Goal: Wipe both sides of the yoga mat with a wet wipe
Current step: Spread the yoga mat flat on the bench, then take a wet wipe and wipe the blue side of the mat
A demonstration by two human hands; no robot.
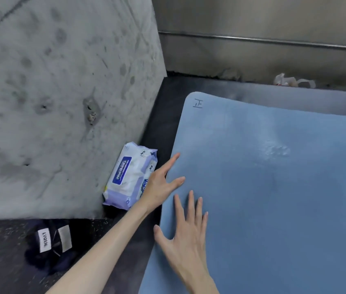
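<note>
1. One blue mat (274,187) spread flat on dark floor (2,262), filling right and lower-right of view; rounded corner toward upper left, small handwritten mark (198,103) just inside that corner.
2. Faint rumpled patch (277,150) on mat surface, right of centre; whether wet or only creased, cannot tell.
3. Left hand (161,185) at mat's left edge, fingers straight and spread apart, tips lying over the edge onto the blue; nothing gripped.
4. Right hand (183,236) palm-down flat on mat, just below left hand, fingers straight and fanned apart, thumb out toward mat's edge; nothing held. Hands near each other, not touching.
5. Both forearms bare, entering from bottom of frame.
6. Wipes pack (128,177), white and lilac with blue label, lying on floor just left of mat, partly behind left hand and wrist, far side against concrete wall (51,92). Open or sealed: cannot tell.
7. Wall grey, stained and pitted, filling upper left.
8. Dark cloth (47,249) bunched on floor at lower left, two white tags showing, well apart from mat.
9. Second grey surface (295,90) showing past mat's far edge.
10. Crumpled white plastic (293,81) at far floor edge, below metal panel (263,22) with horizontal rail.
</note>
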